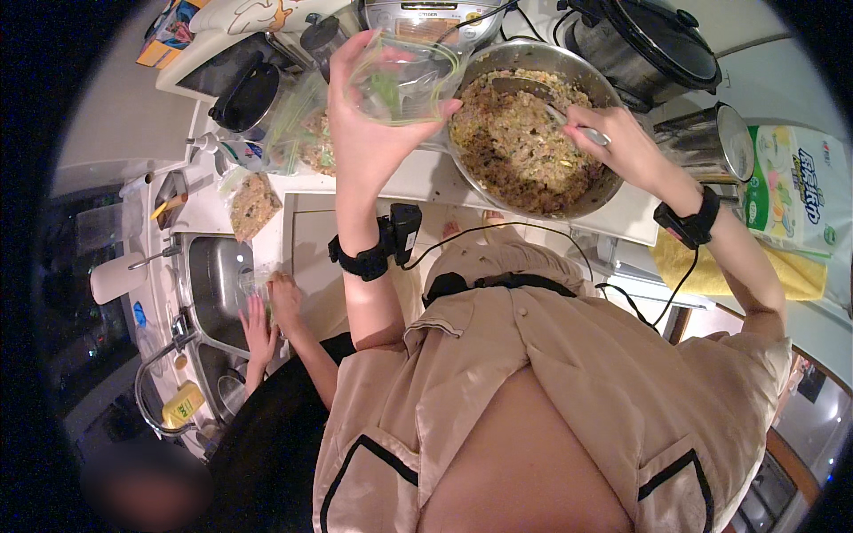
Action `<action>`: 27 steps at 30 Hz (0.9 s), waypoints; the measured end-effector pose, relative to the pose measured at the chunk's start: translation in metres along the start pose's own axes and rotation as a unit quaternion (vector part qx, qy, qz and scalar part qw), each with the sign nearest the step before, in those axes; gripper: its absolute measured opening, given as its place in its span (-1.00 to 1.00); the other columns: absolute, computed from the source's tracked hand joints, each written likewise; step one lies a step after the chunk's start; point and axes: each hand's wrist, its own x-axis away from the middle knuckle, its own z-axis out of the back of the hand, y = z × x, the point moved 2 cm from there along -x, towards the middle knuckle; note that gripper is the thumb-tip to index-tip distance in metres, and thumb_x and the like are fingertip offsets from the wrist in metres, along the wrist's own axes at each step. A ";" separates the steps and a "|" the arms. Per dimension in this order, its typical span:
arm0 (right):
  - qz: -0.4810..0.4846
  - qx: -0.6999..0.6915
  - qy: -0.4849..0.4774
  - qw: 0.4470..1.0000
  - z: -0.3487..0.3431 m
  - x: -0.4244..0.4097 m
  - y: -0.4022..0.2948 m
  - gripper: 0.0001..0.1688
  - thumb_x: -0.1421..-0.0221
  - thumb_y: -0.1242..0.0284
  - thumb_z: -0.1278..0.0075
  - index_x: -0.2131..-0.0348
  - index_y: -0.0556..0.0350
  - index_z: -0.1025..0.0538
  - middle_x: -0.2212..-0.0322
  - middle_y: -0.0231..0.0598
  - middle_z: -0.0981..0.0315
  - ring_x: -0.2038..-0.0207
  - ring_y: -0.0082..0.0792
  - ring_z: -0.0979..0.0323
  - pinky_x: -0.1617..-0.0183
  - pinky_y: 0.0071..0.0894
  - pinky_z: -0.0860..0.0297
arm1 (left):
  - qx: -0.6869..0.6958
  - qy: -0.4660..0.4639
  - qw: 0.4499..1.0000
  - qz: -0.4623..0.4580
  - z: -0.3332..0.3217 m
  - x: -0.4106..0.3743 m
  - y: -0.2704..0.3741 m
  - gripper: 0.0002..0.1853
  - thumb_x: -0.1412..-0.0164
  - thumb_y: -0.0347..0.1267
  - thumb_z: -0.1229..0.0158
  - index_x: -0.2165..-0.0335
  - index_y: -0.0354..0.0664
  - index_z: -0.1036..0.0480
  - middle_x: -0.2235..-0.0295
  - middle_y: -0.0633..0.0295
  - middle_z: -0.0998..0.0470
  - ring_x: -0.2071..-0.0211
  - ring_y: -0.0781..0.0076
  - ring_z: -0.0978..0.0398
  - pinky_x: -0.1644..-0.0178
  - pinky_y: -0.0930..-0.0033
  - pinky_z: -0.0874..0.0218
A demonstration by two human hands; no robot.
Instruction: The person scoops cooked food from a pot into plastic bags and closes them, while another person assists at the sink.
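Note:
My left hand [373,126] holds a clear zip-top plastic bag [406,86] with its mouth spread wide, beside the left rim of a large steel bowl [533,50]. No food shows inside that bag. A chunky, moist food mixture [513,153] covers the inside of the bowl. My right hand [610,136] grips the handle of a metal spoon [593,135], whose head reaches into the mixture. Left of my left wrist, a filled zip bag [313,143] stands on the counter. Another flat bag of the mixture [255,205] lies by the sink corner.
A co-worker's hands [270,316] handle a clear bag at the steel sink [216,286]. Behind the bowl stand a Tiger rice cooker [426,20] and a slow cooker [640,53]. To the right are a steel pot [706,146] and a paper towel pack [793,186]. Cables hang from my wristbands.

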 end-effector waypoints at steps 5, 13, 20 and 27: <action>-0.143 -0.133 0.008 0.981 -0.009 -0.007 0.011 -0.82 -0.15 0.42 0.10 0.45 0.16 -0.37 0.65 -0.15 -0.40 0.63 -0.29 -0.43 0.50 -0.41 -0.30 | 0.010 -0.001 1.000 -0.017 -0.004 -0.001 -0.002 -0.03 0.43 -0.36 -0.52 -0.01 -0.14 -0.16 0.28 0.24 -0.46 0.23 0.42 -0.39 0.10 0.35 -0.23; -0.240 -0.357 0.122 0.894 -0.024 0.009 0.051 -0.81 -0.19 0.42 0.13 0.39 0.21 -0.37 0.37 -0.24 -0.50 0.55 -0.53 -0.51 0.50 -0.62 -0.30 | 0.045 0.003 0.999 -0.016 -0.004 -0.005 -0.003 -0.03 0.42 -0.37 -0.52 -0.02 -0.16 -0.15 0.27 0.23 -0.46 0.22 0.42 -0.39 0.08 0.35 -0.23; -0.323 -0.488 0.246 0.773 -0.025 0.021 0.054 -0.75 -0.20 0.33 0.08 0.35 0.19 -0.40 0.39 -0.25 -0.51 0.51 -0.48 -0.54 0.62 -0.67 -0.13 | 0.047 -0.018 0.999 -0.004 -0.005 -0.003 -0.003 0.00 0.44 -0.38 -0.52 -0.03 -0.17 -0.13 0.25 0.22 -0.46 0.20 0.40 -0.38 0.07 0.33 -0.23; -0.250 -0.346 0.165 0.889 -0.003 0.000 0.039 -0.73 -0.19 0.34 0.08 0.43 0.20 -0.44 0.58 -0.28 -0.52 0.60 -0.59 -0.47 0.54 -0.68 -0.28 | 0.043 -0.024 0.999 -0.020 -0.007 -0.006 -0.008 0.01 0.44 -0.39 -0.52 -0.04 -0.16 -0.12 0.24 0.21 -0.45 0.20 0.39 -0.38 0.07 0.32 -0.24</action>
